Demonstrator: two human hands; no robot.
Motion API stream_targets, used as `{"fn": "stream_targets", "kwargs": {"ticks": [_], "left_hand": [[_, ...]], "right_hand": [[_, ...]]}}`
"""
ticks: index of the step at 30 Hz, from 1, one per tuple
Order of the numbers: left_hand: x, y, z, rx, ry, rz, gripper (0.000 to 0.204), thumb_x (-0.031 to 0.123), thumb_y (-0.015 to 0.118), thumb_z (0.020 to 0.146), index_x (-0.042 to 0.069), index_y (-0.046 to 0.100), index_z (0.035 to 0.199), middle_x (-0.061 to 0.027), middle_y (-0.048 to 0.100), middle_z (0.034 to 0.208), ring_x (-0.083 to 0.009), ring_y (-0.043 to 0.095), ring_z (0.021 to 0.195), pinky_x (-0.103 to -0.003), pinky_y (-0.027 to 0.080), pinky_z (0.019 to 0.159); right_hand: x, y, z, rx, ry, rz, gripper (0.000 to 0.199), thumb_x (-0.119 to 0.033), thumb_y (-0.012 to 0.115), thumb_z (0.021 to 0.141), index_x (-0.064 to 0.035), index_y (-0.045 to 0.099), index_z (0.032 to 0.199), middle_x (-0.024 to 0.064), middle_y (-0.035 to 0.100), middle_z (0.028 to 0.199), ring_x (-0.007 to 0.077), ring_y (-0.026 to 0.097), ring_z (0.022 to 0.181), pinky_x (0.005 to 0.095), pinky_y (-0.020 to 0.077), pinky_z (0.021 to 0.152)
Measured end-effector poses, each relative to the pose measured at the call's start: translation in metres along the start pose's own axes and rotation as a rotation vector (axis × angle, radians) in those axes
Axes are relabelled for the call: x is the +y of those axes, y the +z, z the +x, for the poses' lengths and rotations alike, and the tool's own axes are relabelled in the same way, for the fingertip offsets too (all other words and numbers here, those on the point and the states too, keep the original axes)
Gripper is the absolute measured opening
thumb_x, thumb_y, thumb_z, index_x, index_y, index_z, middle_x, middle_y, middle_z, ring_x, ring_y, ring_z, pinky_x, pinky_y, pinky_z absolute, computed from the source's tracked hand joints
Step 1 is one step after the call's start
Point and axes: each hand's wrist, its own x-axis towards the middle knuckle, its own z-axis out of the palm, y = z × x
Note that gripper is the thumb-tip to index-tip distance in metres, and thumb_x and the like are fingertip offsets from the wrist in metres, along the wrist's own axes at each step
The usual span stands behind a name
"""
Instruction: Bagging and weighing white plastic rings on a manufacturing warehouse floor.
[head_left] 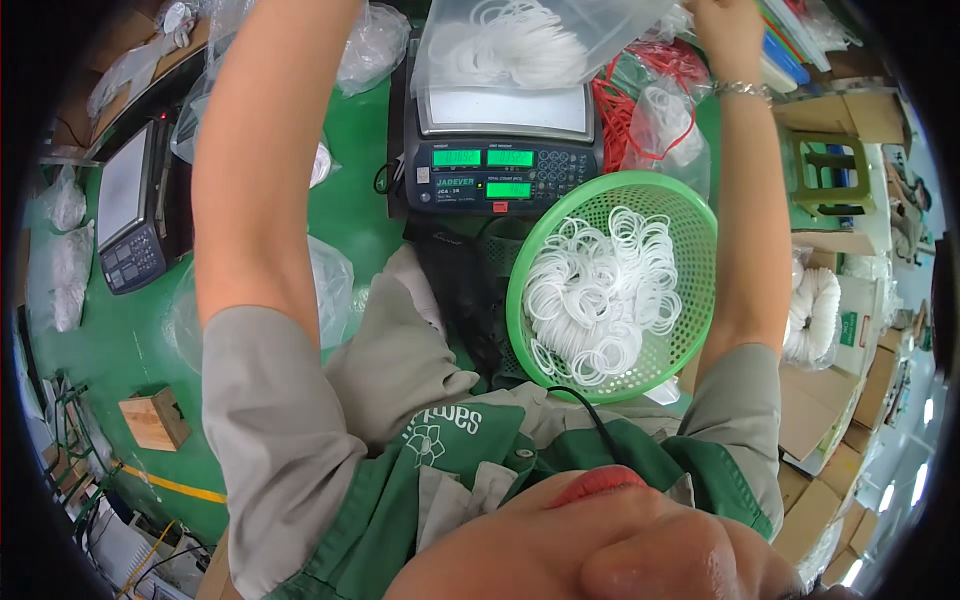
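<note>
I have a clear plastic bag (520, 40) of white rings raised over the platform of the counting scale (500, 150), which sits on the green table (120, 340). My right hand (725, 25) is closed on the bag's right top corner. My left hand is past the top edge of the view, so I cannot tell its grip, though that forearm reaches toward the bag's left side.

Just below and right of the scale, a green mesh basket (690, 215) is tilted toward me with a heap of white rings (600, 295) inside.

As I judge it, the risks are these: the bag hangs from its corners, so if one side slips the rings could pour over the scale and table; the tilted basket could tip further and spill its load.

Counting: one held bag, one green basket, two scales (the second (130, 215) lies at left), three green lit readouts on the near scale, one wooden block (152, 420), one bunch of red bands (640, 90). The rings are too many to count.
</note>
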Motion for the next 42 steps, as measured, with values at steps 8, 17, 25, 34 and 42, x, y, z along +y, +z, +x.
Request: {"fn": "stream_targets", "kwargs": {"ticks": [8,17,25,34,42], "left_hand": [[-0.019,-0.014,-0.013,0.011,-0.075,-0.028,0.065,0.001,0.043,0.076,-0.001,0.027,0.138,-0.0029,0.053,0.078,-0.0086,0.045,0.056,-0.024,0.039,0.047],[-0.02,-0.004,-0.078,-0.09,-0.149,0.024,0.079,-0.005,0.046,0.072,0.016,0.021,0.144,-0.0219,0.023,0.144,-0.0061,0.045,0.057,-0.02,0.039,0.049],[-0.005,-0.003,-0.109,0.103,-0.021,0.155,0.077,0.02,0.058,0.082,0.018,0.013,0.145,-0.0265,0.027,0.14,-0.0034,0.041,0.052,-0.017,0.035,0.045],[0.01,-0.022,-0.138,0.184,0.133,0.085,0.076,0.037,0.053,0.085,0.01,0.013,0.144,-0.0239,0.032,0.137,-0.005,0.04,0.046,-0.018,0.037,0.043],[0.007,-0.01,-0.144,0.185,0.076,0.087,0.077,0.034,0.055,0.084,0.009,0.012,0.144,-0.0255,0.029,0.139,-0.0038,0.038,0.047,-0.017,0.035,0.043]], "right_hand": [[-0.035,-0.016,0.0,-0.105,0.657,0.816,0.046,-0.002,0.047,0.079,0.0033,0.046,0.124,0.0116,0.058,0.106,0.0171,0.055,0.082,0.0271,0.0487,0.068],[-0.051,-0.044,-0.073,-0.286,0.544,0.792,0.042,-0.011,0.05,0.085,-0.0032,0.046,0.126,0.017,0.043,0.127,0.0276,0.048,0.114,0.036,0.0444,0.09],[-0.001,-0.099,-0.205,-0.208,0.695,0.539,0.045,-0.007,0.053,0.083,-0.0007,0.041,0.127,0.0137,0.045,0.125,0.0217,0.052,0.104,0.033,0.0467,0.084],[0.087,-0.089,-0.415,-0.568,0.553,-0.206,0.045,-0.013,0.069,0.07,-0.0061,0.056,0.113,0.0182,0.052,0.118,0.0317,0.051,0.106,0.0409,0.0403,0.092],[0.059,-0.072,-0.432,-0.905,0.8,-0.471,0.11,-0.034,0.081,0.057,-0.0184,0.014,0.143,0.0208,0.017,0.145,0.0394,0.021,0.132,0.0482,0.031,0.101]]}}
